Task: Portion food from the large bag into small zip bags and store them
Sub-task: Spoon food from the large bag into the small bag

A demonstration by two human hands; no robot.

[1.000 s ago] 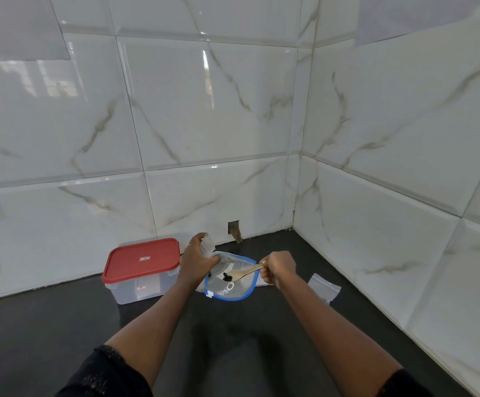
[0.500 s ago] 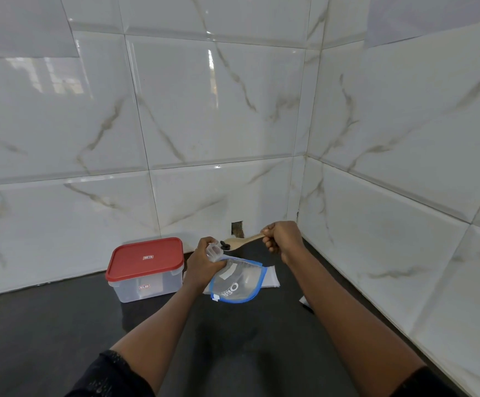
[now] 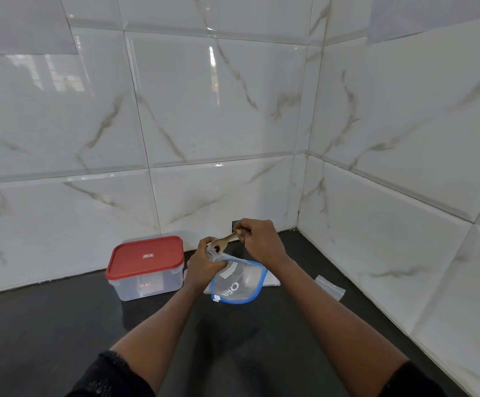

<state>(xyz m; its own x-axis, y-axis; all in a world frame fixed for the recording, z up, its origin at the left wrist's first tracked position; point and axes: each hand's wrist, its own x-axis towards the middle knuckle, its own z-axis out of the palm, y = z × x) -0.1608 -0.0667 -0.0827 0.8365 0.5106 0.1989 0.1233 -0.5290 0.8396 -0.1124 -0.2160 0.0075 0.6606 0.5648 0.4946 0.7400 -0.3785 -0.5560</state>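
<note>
Your right hand point(image 3: 259, 242) has carried the wooden spoon point(image 3: 228, 239) up out of the large bag point(image 3: 240, 283) (blue-edged, lying on the dark table point(image 3: 61, 325)) to the mouth of the small zip bag point(image 3: 212, 250), so a portion is probably going in. Its grip pinches the handle, wrist bent down. Your left hand point(image 3: 204, 267), just left, grips the small bag upright.

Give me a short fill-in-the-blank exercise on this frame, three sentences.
1. The container left of the hands has a ____ lid.
2. The right hand grips a wooden ____.
3. The left hand holds the small zip bag; the large bag beside it has a ____ edge.
Missing: red; spoon; blue.
</note>
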